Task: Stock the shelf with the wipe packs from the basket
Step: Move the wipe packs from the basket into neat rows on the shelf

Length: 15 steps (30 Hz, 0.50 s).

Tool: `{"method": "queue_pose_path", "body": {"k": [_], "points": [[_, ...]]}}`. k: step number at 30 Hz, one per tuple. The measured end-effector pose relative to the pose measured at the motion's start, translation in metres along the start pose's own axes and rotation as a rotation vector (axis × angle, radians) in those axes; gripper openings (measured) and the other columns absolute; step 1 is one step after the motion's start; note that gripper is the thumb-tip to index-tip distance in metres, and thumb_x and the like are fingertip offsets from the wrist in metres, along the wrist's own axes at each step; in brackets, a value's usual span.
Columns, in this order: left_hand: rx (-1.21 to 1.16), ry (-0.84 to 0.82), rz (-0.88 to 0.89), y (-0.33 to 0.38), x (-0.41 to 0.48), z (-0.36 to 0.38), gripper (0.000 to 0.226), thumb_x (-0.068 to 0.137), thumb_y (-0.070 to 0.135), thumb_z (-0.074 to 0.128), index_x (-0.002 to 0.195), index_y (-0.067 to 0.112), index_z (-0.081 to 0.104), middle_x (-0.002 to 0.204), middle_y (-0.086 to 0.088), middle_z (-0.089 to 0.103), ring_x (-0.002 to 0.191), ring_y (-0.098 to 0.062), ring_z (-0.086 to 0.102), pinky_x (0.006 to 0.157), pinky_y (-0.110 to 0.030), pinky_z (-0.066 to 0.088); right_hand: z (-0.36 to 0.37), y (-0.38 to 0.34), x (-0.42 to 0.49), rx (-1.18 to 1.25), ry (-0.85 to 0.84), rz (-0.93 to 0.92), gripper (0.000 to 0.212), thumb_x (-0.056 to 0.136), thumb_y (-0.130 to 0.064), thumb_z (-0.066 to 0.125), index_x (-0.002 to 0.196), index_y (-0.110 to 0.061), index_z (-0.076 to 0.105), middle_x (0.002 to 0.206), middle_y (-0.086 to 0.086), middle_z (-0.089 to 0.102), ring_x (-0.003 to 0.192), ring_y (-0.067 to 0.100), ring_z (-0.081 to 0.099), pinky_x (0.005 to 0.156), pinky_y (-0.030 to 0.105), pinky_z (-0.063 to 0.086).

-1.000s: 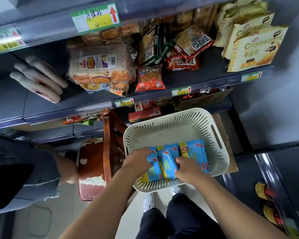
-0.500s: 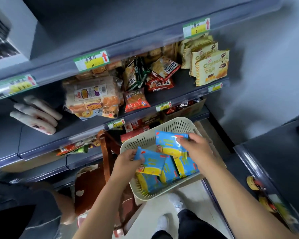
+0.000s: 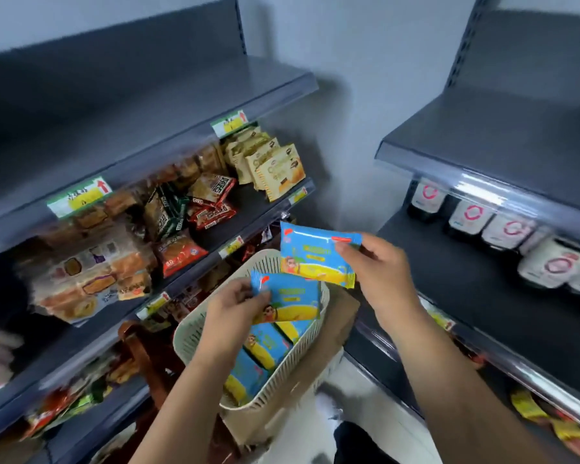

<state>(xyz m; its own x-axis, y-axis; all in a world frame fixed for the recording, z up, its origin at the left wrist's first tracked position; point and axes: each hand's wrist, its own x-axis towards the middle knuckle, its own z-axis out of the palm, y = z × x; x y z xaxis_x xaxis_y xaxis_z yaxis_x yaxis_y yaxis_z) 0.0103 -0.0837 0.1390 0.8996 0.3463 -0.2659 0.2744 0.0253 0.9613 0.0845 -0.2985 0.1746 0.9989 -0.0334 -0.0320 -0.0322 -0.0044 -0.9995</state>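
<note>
Left hand (image 3: 235,309) pinches one pack (image 3: 293,301), right hand (image 3: 379,272) a second pack (image 3: 315,257), by thin edges; slick wrap may slip before the shelf (image 3: 466,293)

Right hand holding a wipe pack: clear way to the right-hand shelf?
Probably yes. The right hand holds its wipe pack just beside the right-hand shelf; nothing stands between them, and the white jars sit further back.

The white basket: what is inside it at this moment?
Blue-and-yellow wipe packs lie inside the basket, at least two. The left hand and the pack it holds cover the far part, so the full count is hidden.
</note>
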Motion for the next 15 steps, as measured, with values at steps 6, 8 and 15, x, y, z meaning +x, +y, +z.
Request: {"method": "queue_pose_path", "body": {"k": [6,8,15], "points": [[-0.028,-0.249,0.083,0.039,-0.018,0.069,0.010,0.094,0.001,0.069,0.103,-0.001,0.071,0.098,-0.018,0.079,0.086,-0.031,0.076,0.080,-0.043,0.062,-0.070,-0.048,-0.045,0.296,0.236,0.111,0.007,0.091,-0.010,0.075,0.095,-0.013,0.080,0.096,0.013,0.079,0.089,0.029,0.077,0.075,0.044,0.064],[-0.015,-0.312,0.107,0.050,-0.025,0.096,0.009,0.093,0.000,0.070,0.102,0.000,0.071,0.096,-0.016,0.079,0.085,-0.031,0.075,0.079,-0.045,0.061,-0.098,-0.063,-0.058,0.303,0.318,0.078,0.006,0.092,-0.011,0.074,0.096,-0.011,0.079,0.096,0.012,0.079,0.088,0.028,0.077,0.068,0.040,0.065],[-0.049,-0.587,0.147,0.092,-0.064,0.197,0.013,0.090,-0.007,0.069,0.089,0.005,0.073,0.092,-0.016,0.080,0.084,-0.026,0.076,0.068,-0.027,0.061,-0.196,-0.104,-0.100,0.234,0.558,-0.092,0.009,0.093,-0.013,0.073,0.095,-0.017,0.081,0.096,0.004,0.080,0.098,0.027,0.076,0.090,0.050,0.061]]}}
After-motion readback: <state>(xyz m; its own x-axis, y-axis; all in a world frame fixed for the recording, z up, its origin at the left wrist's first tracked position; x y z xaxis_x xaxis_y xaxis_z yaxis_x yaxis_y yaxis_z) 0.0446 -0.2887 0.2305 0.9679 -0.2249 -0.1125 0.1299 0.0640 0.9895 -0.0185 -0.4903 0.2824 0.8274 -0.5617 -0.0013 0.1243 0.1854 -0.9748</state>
